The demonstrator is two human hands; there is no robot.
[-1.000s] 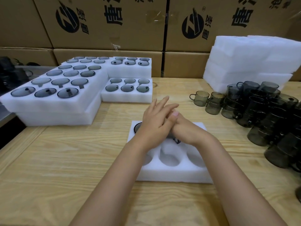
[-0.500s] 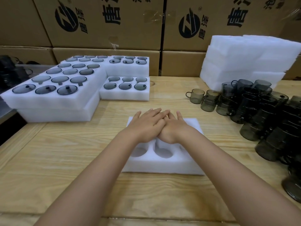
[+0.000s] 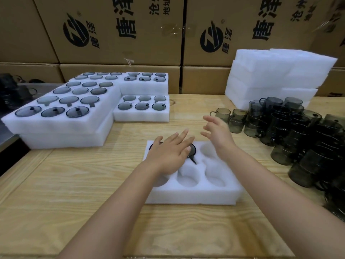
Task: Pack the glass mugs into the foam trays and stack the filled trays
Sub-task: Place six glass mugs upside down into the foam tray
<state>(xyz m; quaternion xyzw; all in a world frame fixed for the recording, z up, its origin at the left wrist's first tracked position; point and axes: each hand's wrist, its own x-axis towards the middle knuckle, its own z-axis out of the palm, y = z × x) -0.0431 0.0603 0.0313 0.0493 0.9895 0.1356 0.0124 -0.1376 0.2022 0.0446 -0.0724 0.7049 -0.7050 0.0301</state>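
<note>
I see the left hand [image 3: 168,156] lying palm down over the far left part of the foam tray [image 3: 196,196], which sits on the desk [image 3: 74,184] right in front of me. Its fingers [image 3: 182,134] are straight and slack, grasping nothing. Under its fingertips I can make out the dark rim of a seated mug [image 3: 193,150] in the far middle pocket, its handle lying in the slot towards me. A sliver of a second dark rim [image 3: 152,145] peeks out at the far left pocket. How hard the hand bears on them I cannot tell.

The right hand [image 3: 218,135] hangs above the tray's far right corner, a little blurred, fingers spread and released, touching nothing. The far right pocket and the two near pockets I can see show bare white foam; the near left one is mostly hidden by the left wrist.

The loose mugs [image 3: 298,131], smoky dark glass, crowd the right side of the desk, some stacked. To the left stand the filled trays [image 3: 61,126], piled two deep, with a smaller filled tray [image 3: 141,116] just beside them. A pile of blank foam [image 3: 280,71] stands behind the mugs, and cardboard boxes [image 3: 121,30] wall off the back.
</note>
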